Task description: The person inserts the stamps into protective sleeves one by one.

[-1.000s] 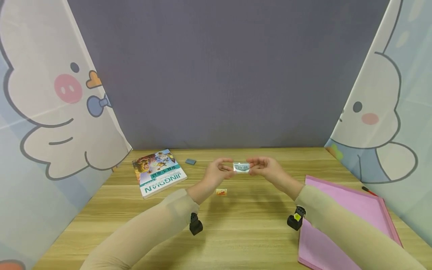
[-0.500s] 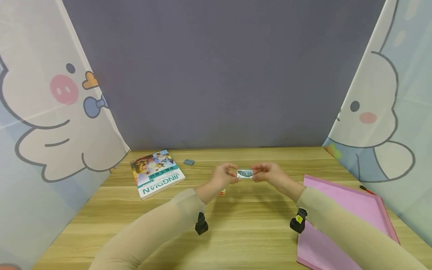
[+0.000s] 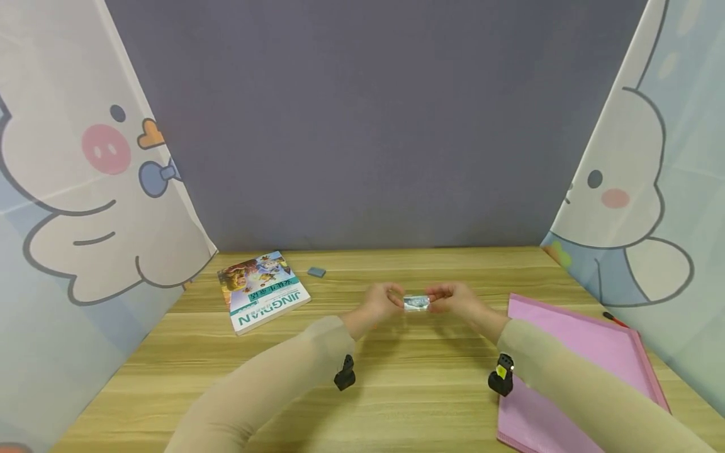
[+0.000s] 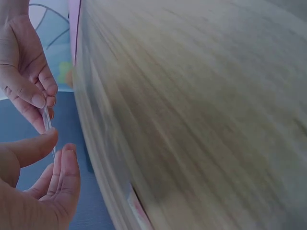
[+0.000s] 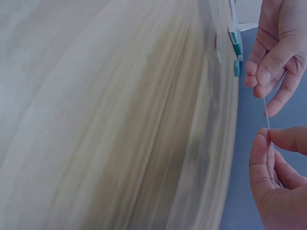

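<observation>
A small, thin, glossy clear sleeve with a grey-green picture [image 3: 416, 302] is stretched between my two hands above the wooden table. My left hand [image 3: 381, 304] pinches its left end between thumb and fingers. At the right end, my right hand [image 3: 457, 302] pinches it the same way. Seen edge-on in the left wrist view, the sleeve [image 4: 47, 118] is a narrow strip between the fingertips. In the right wrist view it shows as a fine line. A small yellow-and-red card [image 4: 139, 208] lies on the table, mostly hidden behind my left hand in the head view.
A book [image 3: 264, 293] lies at the left, with a small blue-grey block [image 3: 316, 272] beyond its right corner. At the right is a pink tray [image 3: 578, 358], partly under my right sleeve. A red-and-black slim item [image 3: 615, 319] lies by its far corner. A grey wall [image 3: 379, 126] stands behind.
Both hands have moved down and slightly right together with the sleeve, still pinching its ends. My left hand now covers most of the small card in the head view.
</observation>
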`<state>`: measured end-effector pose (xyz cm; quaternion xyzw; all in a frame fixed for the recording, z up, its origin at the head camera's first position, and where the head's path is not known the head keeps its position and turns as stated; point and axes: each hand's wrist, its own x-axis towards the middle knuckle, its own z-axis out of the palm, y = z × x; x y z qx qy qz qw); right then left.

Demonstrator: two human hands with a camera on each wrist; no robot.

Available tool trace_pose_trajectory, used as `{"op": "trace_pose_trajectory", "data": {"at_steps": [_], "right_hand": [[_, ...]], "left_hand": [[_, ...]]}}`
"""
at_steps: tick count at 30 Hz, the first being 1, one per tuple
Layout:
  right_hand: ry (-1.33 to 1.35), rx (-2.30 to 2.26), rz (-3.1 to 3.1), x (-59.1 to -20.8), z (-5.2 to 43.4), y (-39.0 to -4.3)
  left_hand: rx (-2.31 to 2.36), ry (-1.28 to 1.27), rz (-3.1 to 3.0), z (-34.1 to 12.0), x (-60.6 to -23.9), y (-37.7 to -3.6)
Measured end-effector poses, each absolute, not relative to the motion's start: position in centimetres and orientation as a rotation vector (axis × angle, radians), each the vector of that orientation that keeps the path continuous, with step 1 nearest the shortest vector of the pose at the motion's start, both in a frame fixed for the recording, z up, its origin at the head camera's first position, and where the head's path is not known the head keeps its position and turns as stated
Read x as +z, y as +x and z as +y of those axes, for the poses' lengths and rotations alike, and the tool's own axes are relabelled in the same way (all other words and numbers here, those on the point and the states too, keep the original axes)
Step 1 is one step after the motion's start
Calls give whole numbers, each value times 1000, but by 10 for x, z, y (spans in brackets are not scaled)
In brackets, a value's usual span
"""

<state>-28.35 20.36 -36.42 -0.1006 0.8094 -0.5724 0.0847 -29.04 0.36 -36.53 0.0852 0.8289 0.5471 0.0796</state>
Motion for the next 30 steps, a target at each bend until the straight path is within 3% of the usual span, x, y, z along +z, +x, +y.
{"op": "trace_pose_trajectory", "data": {"at_steps": [30], "right_hand": [[-140,-1578,2524,-391,200,-287]], "left_hand": [[1239,183,2727,24,-391,-298]]}}
